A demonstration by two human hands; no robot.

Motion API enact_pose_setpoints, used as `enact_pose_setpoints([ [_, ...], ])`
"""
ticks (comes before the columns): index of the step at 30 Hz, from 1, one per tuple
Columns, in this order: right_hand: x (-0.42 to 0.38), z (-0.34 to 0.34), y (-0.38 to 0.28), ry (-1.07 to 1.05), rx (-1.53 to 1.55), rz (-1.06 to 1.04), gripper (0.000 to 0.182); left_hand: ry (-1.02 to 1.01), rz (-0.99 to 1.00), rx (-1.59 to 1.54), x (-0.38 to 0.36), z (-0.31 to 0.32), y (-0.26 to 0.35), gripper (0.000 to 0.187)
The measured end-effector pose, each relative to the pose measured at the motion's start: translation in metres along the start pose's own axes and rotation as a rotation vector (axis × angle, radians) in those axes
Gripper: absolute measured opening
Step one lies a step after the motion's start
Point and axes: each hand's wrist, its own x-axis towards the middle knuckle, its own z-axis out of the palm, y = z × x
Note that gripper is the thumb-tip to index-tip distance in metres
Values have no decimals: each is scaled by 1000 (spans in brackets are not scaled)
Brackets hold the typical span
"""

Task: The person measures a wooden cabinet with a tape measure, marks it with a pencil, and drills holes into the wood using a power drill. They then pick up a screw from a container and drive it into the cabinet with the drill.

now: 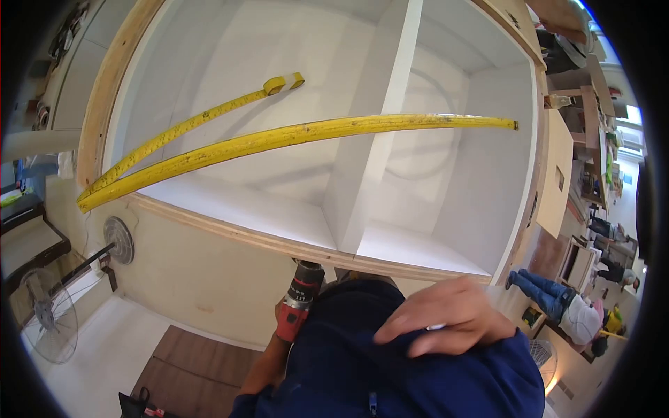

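My left hand (280,313) is wrapped round a red and black cordless drill (296,301), its front end close to the cabinet's lower edge. Most of that hand is hidden behind the tool. My right hand (446,317), with a ring on one finger, hovers in front of my dark blue jacket (390,348). Its fingers are apart and hold nothing. Beyond both hands is a white-lined wooden cabinet (230,233) with a divider. A bent yellow tape-measure blade (300,132) stretches across it, folded at the left and curled at one end.
Fans (49,313) stand at the lower left, near a brown panel (188,369) on the floor. A person in jeans (543,292) is at the right, with others farther back. Another person's arm (561,17) shows at the upper right, near wooden furniture pieces (589,118).
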Motion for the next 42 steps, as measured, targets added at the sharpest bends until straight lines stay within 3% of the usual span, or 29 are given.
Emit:
enact_pose_setpoints([
  [2,3,-17,-20,205,-249,-11,34,-16,-21,3,-2,-3,19,25],
  [4,11,-31,-24,242,-657,-14,39,-30,-27,30,0,-9,41,25],
  [6,30,-41,-24,127,-962,-138,40,-38,-9,127,-3,-7,24,28],
  [11,91,-58,-4,-272,-1423,-456,33,-9,-5,-121,3,-1,22,35],
  [13,108,-55,20,-383,-1448,-497,25,-3,0,-35,5,-3,45,37],
  [16,128,-52,35,-526,-1452,-369,12,-17,-20,63,7,2,30,40],
  [17,128,-53,46,-462,-1438,-466,11,-21,-22,60,7,4,24,41],
  [19,129,-54,44,-498,-1407,-466,10,-26,-26,53,7,6,15,44],
  [22,129,-54,46,-507,-1357,-489,11,40,34,84,8,2,49,28],
  [25,130,-55,48,-494,-1337,-511,15,74,35,42,13,3,65,27],
  [28,130,-54,48,-477,-1325,-522,15,-16,-15,12,16,8,28,45],
  [31,130,-54,50,-478,-1315,-527,16,-14,34,44,18,10,15,44],
  [34,131,-55,50,-474,-1306,-535,16,-54,-79,-5,22,7,25,44],
  [42,131,-54,53,-459,-1288,-553,17,-101,-72,102,28,2,34,48],
])
